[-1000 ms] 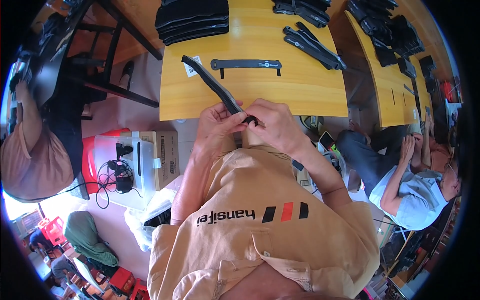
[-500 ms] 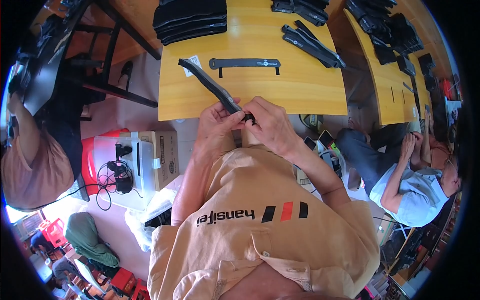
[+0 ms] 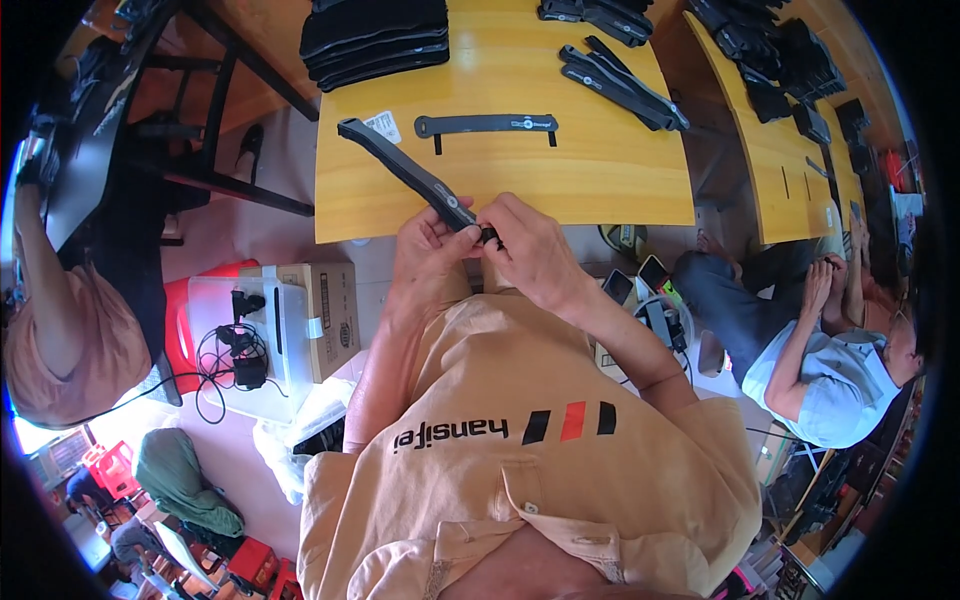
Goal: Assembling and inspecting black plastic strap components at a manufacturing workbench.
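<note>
1. The strap (image 3: pixel 405 175), grey and black, is in both hands just off the table's near edge; it slants away to the person's left, its far end over the table beside a white slip (image 3: pixel 383 126).
2. The left hand (image 3: pixel 432 245) is mostly closed, its thumb pressing the strap near its lower end against curled fingers.
3. The right hand (image 3: pixel 528 245) sits just beside it, fingers bunched and nearly closed on the strap's dark lower tip; the exact grip is hidden.
4. Left of the person, a plastic bag (image 3: pixel 275 448) has something dark inside, too obscured to name.
5. Beyond it stands a clear bin (image 3: pixel 292 335) with black cords (image 3: pixel 240 360) gathered at it; whether inside or on top, I cannot tell. A carton (image 3: pixel 338 310) is right beside the bin.
6. The yellow wooden table (image 3: pixel 590 185) carries a flat strap (image 3: pixel 485 125) lying crosswise, with two short black marks at its near edge.
7. Farther back are a black stack (image 3: pixel 375 45) at left, and loose straps (image 3: pixel 625 88) and a strap bundle (image 3: pixel 600 18) at right.
8. A co-worker in light blue (image 3: pixel 810 385) sits at right, near a second table (image 3: pixel 775 215) bearing dark goods; another in a brownish top (image 3: pixel 85 350) is at left.
</note>
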Demonstrator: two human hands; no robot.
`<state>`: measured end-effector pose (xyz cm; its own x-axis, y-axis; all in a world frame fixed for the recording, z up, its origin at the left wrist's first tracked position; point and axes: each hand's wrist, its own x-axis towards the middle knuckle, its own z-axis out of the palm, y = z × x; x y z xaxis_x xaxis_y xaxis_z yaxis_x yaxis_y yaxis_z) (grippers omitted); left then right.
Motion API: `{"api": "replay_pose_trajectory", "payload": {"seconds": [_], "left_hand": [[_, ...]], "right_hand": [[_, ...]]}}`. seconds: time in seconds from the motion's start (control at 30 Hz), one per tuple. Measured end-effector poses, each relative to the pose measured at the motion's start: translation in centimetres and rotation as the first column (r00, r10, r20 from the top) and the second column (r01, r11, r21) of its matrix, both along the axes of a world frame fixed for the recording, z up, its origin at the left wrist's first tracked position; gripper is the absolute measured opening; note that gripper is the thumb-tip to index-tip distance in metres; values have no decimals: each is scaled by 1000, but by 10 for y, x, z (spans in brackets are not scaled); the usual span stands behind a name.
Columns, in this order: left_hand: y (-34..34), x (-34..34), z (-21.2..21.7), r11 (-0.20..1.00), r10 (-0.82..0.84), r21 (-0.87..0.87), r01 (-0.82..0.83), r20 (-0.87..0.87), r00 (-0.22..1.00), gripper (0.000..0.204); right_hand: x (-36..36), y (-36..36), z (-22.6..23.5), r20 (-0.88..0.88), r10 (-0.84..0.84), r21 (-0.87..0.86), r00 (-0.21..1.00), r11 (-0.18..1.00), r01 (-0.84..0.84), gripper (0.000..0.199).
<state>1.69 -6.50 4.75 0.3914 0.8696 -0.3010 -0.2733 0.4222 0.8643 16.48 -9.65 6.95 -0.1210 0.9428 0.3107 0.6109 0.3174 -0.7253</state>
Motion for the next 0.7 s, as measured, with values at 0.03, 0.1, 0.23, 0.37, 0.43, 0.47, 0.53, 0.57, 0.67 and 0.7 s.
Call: {"api": "replay_pose_trajectory", "payload": {"seconds": [0.03, 0.1, 0.23, 0.37, 0.43, 0.47, 0.53, 0.57, 0.67, 0.7], "left_hand": [[0, 0, 2, 1000, 2, 13, -2, -38, 999, 33], [0, -2, 8, 1000, -9, -7, 9, -30, 1000, 33], [2, -4, 7, 997, -20, -75, 24, 58, 998, 31], [5, -8, 4, 989, -101, -101, 110, 92, 991, 30], [5, -9, 5, 981, -130, -127, 144, 109, 985, 29], [5, -9, 5, 982, -130, -126, 143, 107, 986, 29], [4, -10, 5, 977, -151, -138, 165, 105, 983, 30], [4, -9, 6, 977, -151, -138, 165, 105, 983, 30], [4, -9, 9, 972, -163, -154, 176, 93, 982, 28], [4, -9, 9, 970, -176, -154, 189, 97, 980, 26]], "right_hand": [[1, 0, -2, -23, 28, 11, 999, 1000, -28, 17], [7, 1, -1, -46, 56, 22, 997, 998, -55, 17], [21, 5, 1, -283, 138, -152, 949, 971, -187, 15], [30, 12, 7, -248, 239, -242, 939, 923, -299, 12], [33, 18, 8, -200, 296, -252, 934, 906, -341, 11], [35, 21, 8, -150, 353, -265, 923, 886, -382, 11], [39, 27, 8, -215, 387, -321, 897, 839, -439, 10], [40, 28, 8, -280, 414, -372, 866, 785, -496, 10], [41, 31, 7, -444, 332, -505, 832, 675, -538, 11], [41, 31, 5, -445, 331, -504, 832, 676, -538, 11]]}}
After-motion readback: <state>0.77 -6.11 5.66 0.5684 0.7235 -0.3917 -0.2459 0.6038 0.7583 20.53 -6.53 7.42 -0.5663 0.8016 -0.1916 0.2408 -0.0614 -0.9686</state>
